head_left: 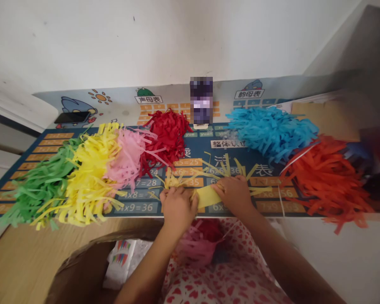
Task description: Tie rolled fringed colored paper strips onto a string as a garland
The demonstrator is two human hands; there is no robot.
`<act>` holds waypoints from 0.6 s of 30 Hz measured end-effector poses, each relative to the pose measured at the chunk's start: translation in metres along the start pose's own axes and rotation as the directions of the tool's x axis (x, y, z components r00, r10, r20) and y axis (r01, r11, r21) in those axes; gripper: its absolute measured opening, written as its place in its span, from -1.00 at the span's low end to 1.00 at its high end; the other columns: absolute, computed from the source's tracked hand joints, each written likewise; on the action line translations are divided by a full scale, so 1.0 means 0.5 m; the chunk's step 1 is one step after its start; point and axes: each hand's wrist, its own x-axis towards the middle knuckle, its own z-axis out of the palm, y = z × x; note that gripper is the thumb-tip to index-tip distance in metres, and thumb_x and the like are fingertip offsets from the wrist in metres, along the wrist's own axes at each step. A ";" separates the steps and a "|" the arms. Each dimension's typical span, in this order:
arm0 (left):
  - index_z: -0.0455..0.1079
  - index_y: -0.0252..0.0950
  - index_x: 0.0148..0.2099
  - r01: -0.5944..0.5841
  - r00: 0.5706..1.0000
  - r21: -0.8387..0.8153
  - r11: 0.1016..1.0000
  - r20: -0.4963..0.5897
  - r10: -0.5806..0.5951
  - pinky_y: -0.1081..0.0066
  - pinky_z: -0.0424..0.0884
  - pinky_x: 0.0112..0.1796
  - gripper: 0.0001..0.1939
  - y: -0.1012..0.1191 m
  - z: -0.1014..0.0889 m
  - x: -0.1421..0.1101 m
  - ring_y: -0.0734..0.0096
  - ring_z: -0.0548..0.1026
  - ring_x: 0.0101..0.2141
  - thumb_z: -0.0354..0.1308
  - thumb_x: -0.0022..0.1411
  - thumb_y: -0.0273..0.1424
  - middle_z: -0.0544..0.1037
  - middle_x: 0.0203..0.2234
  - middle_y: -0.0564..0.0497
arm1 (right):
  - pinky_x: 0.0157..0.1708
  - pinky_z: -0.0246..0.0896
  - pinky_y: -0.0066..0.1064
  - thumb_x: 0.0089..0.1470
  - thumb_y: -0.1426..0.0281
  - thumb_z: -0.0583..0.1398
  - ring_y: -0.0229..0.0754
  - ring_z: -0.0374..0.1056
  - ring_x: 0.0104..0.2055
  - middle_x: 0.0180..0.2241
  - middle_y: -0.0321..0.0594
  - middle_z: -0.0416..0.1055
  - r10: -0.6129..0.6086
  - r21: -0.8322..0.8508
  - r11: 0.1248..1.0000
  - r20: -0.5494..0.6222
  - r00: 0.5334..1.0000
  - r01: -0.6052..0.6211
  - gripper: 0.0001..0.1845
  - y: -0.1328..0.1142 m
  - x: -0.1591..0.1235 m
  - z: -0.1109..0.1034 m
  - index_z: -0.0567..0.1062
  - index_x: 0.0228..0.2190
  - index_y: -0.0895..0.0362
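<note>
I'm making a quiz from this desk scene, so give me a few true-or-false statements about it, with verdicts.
The left hand and right hand both grip a yellow paper strip. True.
The pink paper shreds lie between the yellow shreds and the red shreds. True.
The blue shreds lie left of the green shreds. False: they lie far to the right, beside the orange shreds.
The phone stands upright. False: it lies flat.

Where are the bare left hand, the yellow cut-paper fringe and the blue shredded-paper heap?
Bare left hand [179, 207], head view, on its back.
Yellow cut-paper fringe [206, 196], head view, on its uncut band.
Blue shredded-paper heap [270, 133], head view, on its middle.
</note>
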 end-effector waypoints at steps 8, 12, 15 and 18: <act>0.44 -0.23 -0.01 -0.514 0.856 0.048 0.856 -0.020 0.516 0.16 0.16 0.01 -0.78 -0.026 -0.018 0.021 0.13 0.37 -0.01 0.10 0.31 -0.43 0.53 -0.08 -0.11 | -0.12 -0.07 -0.20 0.15 0.22 0.25 0.00 0.37 -0.19 -0.26 -0.14 0.53 0.067 -0.002 0.998 -0.153 0.986 -0.068 -0.78 0.005 -0.007 0.007 0.49 -0.28 0.12; 0.45 -0.27 -0.18 -0.727 0.672 0.038 0.685 0.244 0.699 0.20 0.19 -0.10 -0.86 -0.033 -0.047 0.036 0.23 0.43 -0.22 0.06 0.34 -0.44 0.54 -0.29 -0.06 | -0.06 -0.06 -0.10 0.15 0.28 0.23 0.10 0.31 -0.10 -0.09 0.04 0.47 0.123 -0.030 0.990 -0.283 0.951 -0.137 -0.73 0.025 -0.021 -0.023 0.47 -0.15 0.16; 0.45 -0.27 -0.19 -0.716 0.686 0.077 0.693 0.256 0.681 0.15 0.16 -0.04 -0.85 -0.027 -0.055 0.027 0.21 0.44 -0.25 0.05 0.33 -0.46 0.53 -0.33 -0.06 | 0.08 -0.12 -0.05 0.18 0.38 0.17 0.05 0.28 0.00 -0.02 -0.04 0.46 -0.121 -0.015 0.992 -0.280 0.952 0.121 -0.83 0.037 -0.039 -0.050 0.51 -0.18 0.10; 0.46 -0.29 -0.21 -0.693 0.718 0.147 0.706 0.225 0.659 0.06 0.11 0.05 -0.86 -0.015 -0.050 0.008 0.20 0.45 -0.27 0.06 0.30 -0.47 0.52 -0.36 -0.07 | 0.19 -0.19 -0.09 0.19 0.47 0.11 -0.11 0.33 -0.03 -0.12 -0.20 0.52 -0.496 0.055 0.864 -0.078 0.865 0.500 -0.81 0.041 -0.056 -0.061 0.52 -0.25 0.04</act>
